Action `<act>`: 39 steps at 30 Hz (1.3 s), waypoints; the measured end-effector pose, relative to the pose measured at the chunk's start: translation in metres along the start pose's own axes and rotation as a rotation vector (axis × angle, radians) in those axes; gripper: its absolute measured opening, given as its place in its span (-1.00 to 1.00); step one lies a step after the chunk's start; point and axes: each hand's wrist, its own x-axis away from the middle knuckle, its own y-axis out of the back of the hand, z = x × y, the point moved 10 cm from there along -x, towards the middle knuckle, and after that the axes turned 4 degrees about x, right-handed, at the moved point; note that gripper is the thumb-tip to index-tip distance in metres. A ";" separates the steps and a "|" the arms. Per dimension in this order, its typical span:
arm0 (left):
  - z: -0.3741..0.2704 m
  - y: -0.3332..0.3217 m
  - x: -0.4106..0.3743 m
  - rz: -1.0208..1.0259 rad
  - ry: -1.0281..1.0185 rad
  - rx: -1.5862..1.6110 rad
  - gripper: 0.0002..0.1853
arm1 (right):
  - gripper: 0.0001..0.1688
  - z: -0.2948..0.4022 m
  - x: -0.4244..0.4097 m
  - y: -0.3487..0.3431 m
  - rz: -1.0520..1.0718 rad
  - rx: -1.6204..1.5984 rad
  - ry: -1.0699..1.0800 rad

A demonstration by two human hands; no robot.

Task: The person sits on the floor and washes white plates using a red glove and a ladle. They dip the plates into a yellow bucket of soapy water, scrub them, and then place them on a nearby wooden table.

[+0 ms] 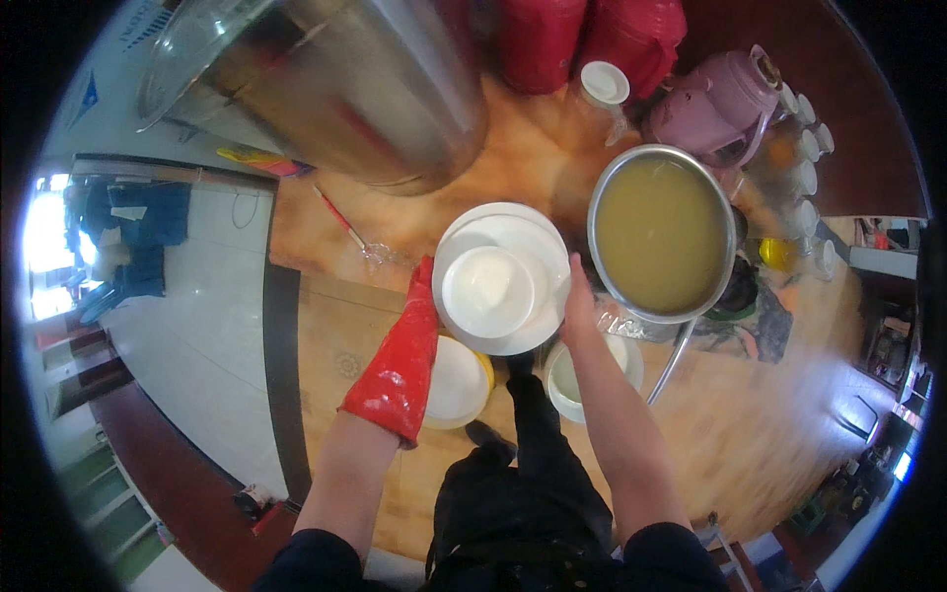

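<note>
My left hand [396,355], in a long red rubber glove, grips the left side of a stack of white dishes [544,296]. A smaller white bowl [490,291] lies on top, left of the stack's middle. My bare right hand [578,300] is against the stack's right side; its fingertips are partly hidden. To the right stands a round metal pot [662,233] of cloudy yellowish liquid, with a long metal handle [672,361] towards me. Below my hands, partly covered, are a white-topped round container [453,381] at left and a white bucket [632,362] holding pale liquid at right.
A big steel vessel [355,96] stands at the back left, near a red-handled brush [340,218]. Red flasks [544,44], a pink thermos [706,103], a white-lidded jar [604,83] and several more jars [803,177] line the back right. The tabletop edge [355,285] runs below.
</note>
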 end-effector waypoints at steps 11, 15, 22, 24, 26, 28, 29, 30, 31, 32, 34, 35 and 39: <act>-0.022 -0.081 0.023 0.054 0.232 0.169 -0.45 | -0.40 0.013 -0.026 -0.049 0.223 -0.250 -0.181; -0.013 -0.076 0.039 0.045 0.220 0.171 -0.46 | -0.42 0.002 -0.015 -0.040 0.162 -0.196 -0.216; 0.015 -0.029 0.113 -0.054 0.218 0.163 -0.48 | -0.38 -0.028 0.049 -0.028 0.262 -0.122 -0.155; 0.021 -0.014 0.154 -0.103 0.228 0.147 -0.49 | -0.37 -0.019 0.092 -0.026 0.249 -0.066 -0.144; 0.028 -0.001 0.201 -0.149 0.236 0.138 -0.50 | -0.35 -0.017 0.140 -0.024 0.244 -0.033 -0.180; 0.029 0.008 0.253 -0.184 0.248 0.115 -0.50 | -0.32 -0.032 0.186 -0.017 0.232 -0.024 -0.244; 0.029 0.011 0.280 -0.199 0.258 0.105 -0.50 | -0.30 -0.039 0.208 -0.011 0.213 -0.019 -0.269; 0.030 0.014 0.308 -0.214 0.267 0.096 -0.51 | -0.29 -0.043 0.231 -0.008 0.206 -0.022 -0.287; 0.029 0.018 0.334 -0.224 0.270 0.083 -0.51 | -0.27 -0.046 0.251 -0.005 0.204 -0.022 -0.304; 0.026 0.019 0.360 -0.230 0.273 0.069 -0.51 | -0.26 -0.048 0.275 -0.005 0.207 -0.032 -0.308; 0.020 0.023 0.413 -0.241 0.269 0.037 -0.52 | -0.28 -0.058 0.330 0.002 0.202 -0.021 -0.315; 0.015 0.025 0.438 -0.248 0.259 0.029 -0.52 | -0.30 -0.060 0.353 0.001 0.207 0.003 -0.307; 0.001 0.024 0.525 -0.206 0.213 -0.049 -0.53 | -0.39 -0.060 0.408 0.011 0.271 0.110 -0.139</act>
